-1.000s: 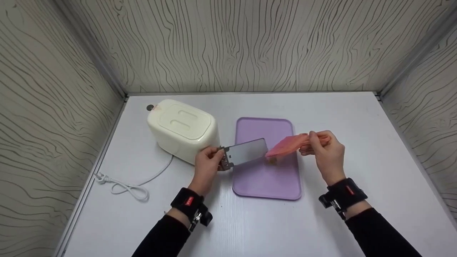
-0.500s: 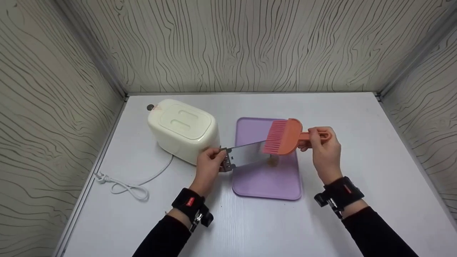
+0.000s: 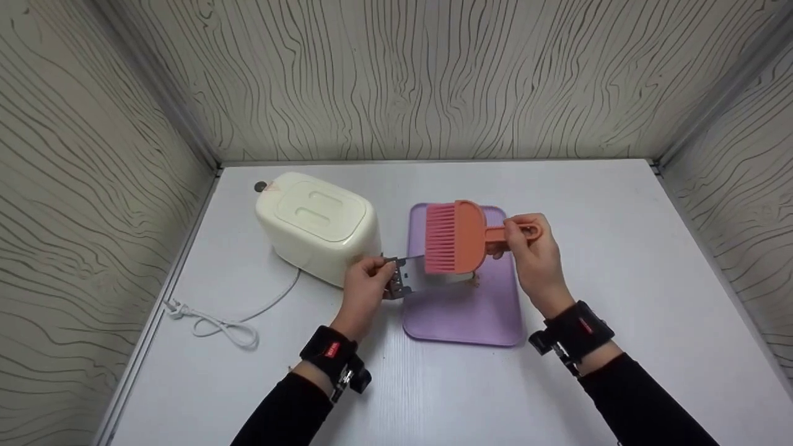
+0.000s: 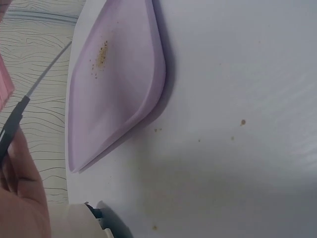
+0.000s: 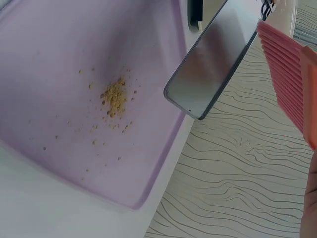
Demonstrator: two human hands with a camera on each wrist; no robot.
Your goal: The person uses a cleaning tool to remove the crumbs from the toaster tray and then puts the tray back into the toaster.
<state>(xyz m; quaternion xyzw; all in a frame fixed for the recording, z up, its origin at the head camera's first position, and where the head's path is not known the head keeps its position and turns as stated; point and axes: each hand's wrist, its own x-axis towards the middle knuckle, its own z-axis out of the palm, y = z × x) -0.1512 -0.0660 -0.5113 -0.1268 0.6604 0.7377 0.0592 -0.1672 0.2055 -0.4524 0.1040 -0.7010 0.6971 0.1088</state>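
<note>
My left hand (image 3: 364, 286) pinches the dark slotted end of a metal crumb tray (image 3: 416, 280), beside the toaster and above the purple tray (image 3: 458, 325). In the right wrist view the crumb tray (image 5: 210, 64) shows a smooth shiny surface with a thin raised rim. My right hand (image 3: 538, 260) grips the looped handle of a wide orange brush (image 3: 471, 238) with pink bristles. The bristles (image 5: 285, 74) hang over the crumb tray and hide part of it in the head view. Brown crumbs (image 5: 115, 97) lie heaped and scattered on the purple tray.
A cream toaster (image 3: 319, 232) stands left of the purple tray, two slot-shaped hollows in its top. Its white cord and plug (image 3: 214, 322) lie on the left of the white table (image 3: 595, 198). A few crumbs (image 4: 242, 122) dot the tabletop. Patterned walls (image 3: 433, 80) enclose it.
The brush has turned from edge-on to flat toward the head camera and moved left over the crumb tray. My right hand moved left with it; my left hand has barely shifted.
</note>
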